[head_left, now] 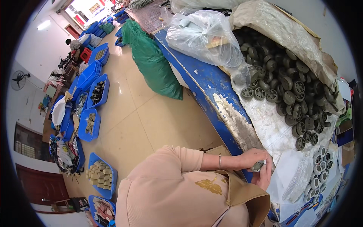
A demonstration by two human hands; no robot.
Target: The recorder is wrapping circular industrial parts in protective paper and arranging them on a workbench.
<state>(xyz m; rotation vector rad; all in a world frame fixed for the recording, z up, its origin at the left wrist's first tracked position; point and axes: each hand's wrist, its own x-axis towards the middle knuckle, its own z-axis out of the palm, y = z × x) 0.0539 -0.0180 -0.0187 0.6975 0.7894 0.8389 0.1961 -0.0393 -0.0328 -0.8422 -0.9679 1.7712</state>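
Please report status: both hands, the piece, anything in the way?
Left hand grips round grey-green piece. Right hand beside it, grip unclear. Dark wheels piled beyond, apart.

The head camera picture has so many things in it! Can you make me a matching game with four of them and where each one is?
Things:
1. Green plastic bag
2. Dark wheels
3. Fan
4. Small round grey part

Places:
A. Heaped on a white sheet
B. Between the person's left hand and right hand
C. Beside the edge of the blue table
D. Far left, against a white wall

Right pairs: 1-C, 2-A, 3-D, 4-B
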